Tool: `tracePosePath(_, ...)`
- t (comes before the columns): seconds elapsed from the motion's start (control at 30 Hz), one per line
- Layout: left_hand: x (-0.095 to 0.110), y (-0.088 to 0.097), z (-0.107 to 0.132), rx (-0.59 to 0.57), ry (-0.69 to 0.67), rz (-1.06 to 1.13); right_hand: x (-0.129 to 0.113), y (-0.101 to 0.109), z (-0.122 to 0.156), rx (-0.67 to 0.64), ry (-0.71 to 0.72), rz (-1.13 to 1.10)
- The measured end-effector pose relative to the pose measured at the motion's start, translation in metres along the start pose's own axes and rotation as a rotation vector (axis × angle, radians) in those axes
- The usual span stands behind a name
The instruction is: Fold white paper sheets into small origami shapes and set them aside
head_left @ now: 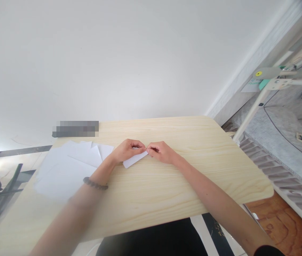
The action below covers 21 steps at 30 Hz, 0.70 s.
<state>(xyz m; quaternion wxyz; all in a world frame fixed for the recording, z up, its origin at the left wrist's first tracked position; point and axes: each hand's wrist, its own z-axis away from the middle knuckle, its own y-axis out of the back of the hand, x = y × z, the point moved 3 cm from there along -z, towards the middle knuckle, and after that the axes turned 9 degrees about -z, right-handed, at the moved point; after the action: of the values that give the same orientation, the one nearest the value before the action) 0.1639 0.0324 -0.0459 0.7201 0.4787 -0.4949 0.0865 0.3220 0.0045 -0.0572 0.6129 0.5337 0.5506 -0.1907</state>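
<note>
Between my two hands is a narrow strip of folded white paper (135,160), just above or on the wooden table. My left hand (128,150), with a dark beaded bracelet (96,183) on its wrist, pinches the paper's upper edge. At the paper's right end, my right hand (160,152) pinches the corner, its fingertips meeting those of my left hand. Part of the paper is hidden behind the left fingers. Loose white sheets (68,167) lie spread in an overlapping pile left of my left hand, partly behind the forearm.
The light wooden table (193,142) stands against a white wall (140,64). A blurred-out dark object (76,129) sits at its back left corner. To the right are a white metal frame (254,113) and a grey sofa (286,131). Dark metal legs (4,185) stand at left.
</note>
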Motion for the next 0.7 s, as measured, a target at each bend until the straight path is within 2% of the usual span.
tracePosePath(0.23, 0.0008, 0.0024, 0.0013, -0.012, 0.003, 0.002, -0.0001, 0.0047, 0.0022, -0.091, -0.047, -0.097)
tracePosePath(0.43, 0.0005, 0.0005, 0.0, -0.02, -0.028, 0.002, -0.0019, 0.0015, 0.0011, -0.018, -0.015, 0.01)
tracePosePath(0.7, -0.002, 0.0018, -0.0002, 0.007, -0.027, 0.008, -0.0001, 0.0022, 0.0011, -0.076, -0.022, -0.008)
